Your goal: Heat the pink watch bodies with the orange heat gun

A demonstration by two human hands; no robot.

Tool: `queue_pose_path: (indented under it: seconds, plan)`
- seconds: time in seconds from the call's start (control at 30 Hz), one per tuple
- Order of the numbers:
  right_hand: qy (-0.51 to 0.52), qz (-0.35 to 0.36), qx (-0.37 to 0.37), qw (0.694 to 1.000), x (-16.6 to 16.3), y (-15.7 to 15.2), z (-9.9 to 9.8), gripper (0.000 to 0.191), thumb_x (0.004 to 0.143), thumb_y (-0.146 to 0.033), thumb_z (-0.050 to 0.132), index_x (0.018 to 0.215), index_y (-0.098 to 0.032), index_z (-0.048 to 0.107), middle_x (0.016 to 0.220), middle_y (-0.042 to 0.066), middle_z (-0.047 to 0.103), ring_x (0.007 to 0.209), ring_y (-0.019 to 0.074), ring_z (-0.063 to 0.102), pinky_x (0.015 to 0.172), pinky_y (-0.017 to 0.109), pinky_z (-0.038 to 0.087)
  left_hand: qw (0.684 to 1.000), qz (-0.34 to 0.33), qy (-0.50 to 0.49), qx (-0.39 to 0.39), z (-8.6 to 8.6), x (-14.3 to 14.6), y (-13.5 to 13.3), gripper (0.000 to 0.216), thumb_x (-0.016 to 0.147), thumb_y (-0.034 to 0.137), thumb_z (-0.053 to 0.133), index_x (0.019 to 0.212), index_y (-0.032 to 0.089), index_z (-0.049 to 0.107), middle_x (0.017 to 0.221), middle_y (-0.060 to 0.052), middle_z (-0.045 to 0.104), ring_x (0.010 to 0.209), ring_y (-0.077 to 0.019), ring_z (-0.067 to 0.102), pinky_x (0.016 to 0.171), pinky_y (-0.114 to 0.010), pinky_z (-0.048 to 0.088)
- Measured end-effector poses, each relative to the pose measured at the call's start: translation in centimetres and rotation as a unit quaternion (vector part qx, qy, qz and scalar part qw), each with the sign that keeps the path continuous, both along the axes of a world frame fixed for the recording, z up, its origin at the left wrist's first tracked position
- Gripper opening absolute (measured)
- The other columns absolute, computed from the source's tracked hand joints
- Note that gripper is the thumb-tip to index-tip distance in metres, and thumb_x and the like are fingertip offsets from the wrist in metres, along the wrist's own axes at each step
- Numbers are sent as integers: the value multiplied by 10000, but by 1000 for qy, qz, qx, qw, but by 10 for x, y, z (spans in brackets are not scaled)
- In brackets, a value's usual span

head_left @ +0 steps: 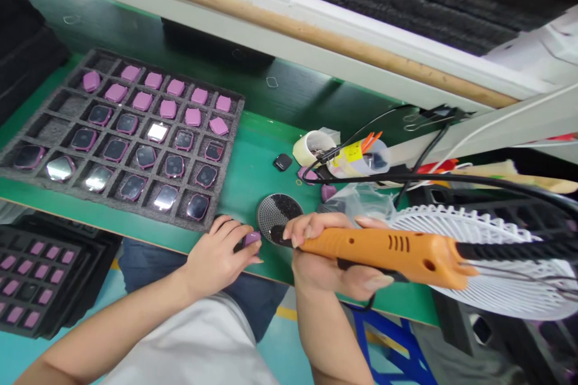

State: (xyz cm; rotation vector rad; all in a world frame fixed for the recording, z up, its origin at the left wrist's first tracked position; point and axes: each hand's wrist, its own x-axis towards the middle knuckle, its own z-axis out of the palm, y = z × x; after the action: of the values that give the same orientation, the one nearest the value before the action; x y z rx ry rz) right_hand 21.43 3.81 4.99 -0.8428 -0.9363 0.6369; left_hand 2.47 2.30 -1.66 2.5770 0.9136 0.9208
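Observation:
My left hand [221, 252] is at the bench's front edge, its fingers closed around a small purple watch case [251, 238]. My right hand [325, 252] is wrapped round an orange corded hand tool [374, 248], whose dark front end points left toward the watch case. Its exact kind I cannot make out. Just beyond the tool's front end lies a round perforated dark disc [276, 207]. Left of my hands is a grey foam tray [221, 150] with several watch cases in its compartments, some purple side up, others with dark or shiny screens up.
A small black square piece [283, 162] lies near a cream tape roll [311, 147] and a clear cup [372, 159]. Cables cross the right side above a white fan grille [487, 277]. More foam trays [40, 277] are stacked low at left. A shelf [289, 15] overhangs the back.

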Motion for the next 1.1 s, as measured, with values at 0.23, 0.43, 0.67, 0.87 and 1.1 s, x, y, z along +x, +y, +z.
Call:
queue_pose_path:
  seconds: [0.23, 0.43, 0.67, 0.87, 1.1]
  plan:
    - [16, 39, -3, 999, -7, -6, -7, 556, 901, -792, 761, 1260, -385, 636, 759, -80, 689, 449, 160, 588, 419, 332, 553, 1000, 7, -4, 6, 2, 0, 0, 227, 1059, 386, 808, 1205, 215, 780, 1237, -99, 779, 1109, -264, 717, 1060, -487, 600]
    - [10, 36, -6, 999, -9, -8, -12, 577, 912, -827, 720, 1274, -387, 632, 758, -71, 678, 464, 164, 594, 425, 337, 556, 1000, 5, 1, -1, 1, -1, 0, 227, 1063, 375, 799, 1213, 206, 779, 1247, -100, 776, 1114, -273, 710, 1046, -488, 605]
    - [16, 67, 14, 998, -11, -10, -15, 549, 924, -755, 770, 1338, -407, 671, 835, -49, 720, 523, 170, 628, 469, 357, 574, 1000, 4, 7, -8, -1, 0, -1, 228, 1063, 389, 798, 1214, 218, 786, 1310, -109, 773, 1156, -278, 709, 1062, -497, 604]
    - [-19, 76, 20, 997, -12, -13, -22, 586, 927, -791, 733, 1358, -405, 642, 849, -41, 696, 550, 177, 638, 503, 377, 594, 1000, 4, 6, -12, -2, 1, -1, 217, 1069, 392, 789, 1205, 223, 788, 1323, -91, 782, 1172, -284, 703, 1077, -506, 596]
    - [-40, 91, -33, 994, 1, -26, -50, 725, 860, -910, 693, 1313, -356, 579, 842, -14, 649, 587, 194, 622, 582, 450, 620, 1000, 7, 3, -14, -1, 1, -2, 195, 1065, 380, 793, 1180, 223, 797, 1299, -91, 787, 1162, -276, 689, 1070, -503, 590]
